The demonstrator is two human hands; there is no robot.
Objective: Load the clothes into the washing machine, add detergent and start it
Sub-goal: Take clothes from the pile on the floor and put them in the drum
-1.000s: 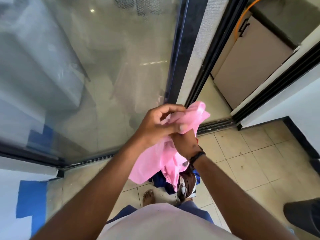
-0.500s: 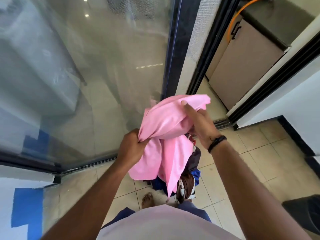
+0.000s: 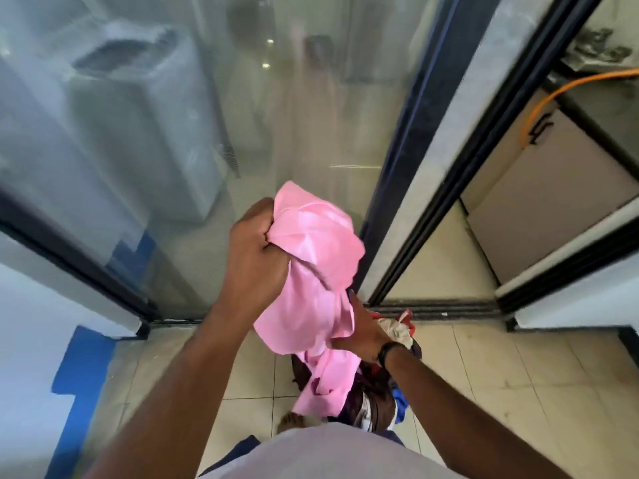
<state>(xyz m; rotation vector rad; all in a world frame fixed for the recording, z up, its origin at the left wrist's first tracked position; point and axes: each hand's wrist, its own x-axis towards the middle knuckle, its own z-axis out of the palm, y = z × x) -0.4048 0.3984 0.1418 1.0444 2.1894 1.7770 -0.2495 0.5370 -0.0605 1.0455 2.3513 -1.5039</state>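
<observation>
Left hand (image 3: 254, 257) and right hand (image 3: 363, 331) clutch the pink cloth (image 3: 311, 271); its trailing end may snag on the clothes pile (image 3: 377, 399) below

floor (image 3: 518, 392): beige tiles | on it: clothes pile (image 3: 375, 399) nr door track, bare foot (image 3: 290, 419)

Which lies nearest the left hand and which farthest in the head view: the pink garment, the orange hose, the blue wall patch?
1. pink garment: gripped in the left hand itself.
2. blue wall patch: lower left, on the white wall.
3. orange hose: upper right, beyond the doorway.
</observation>
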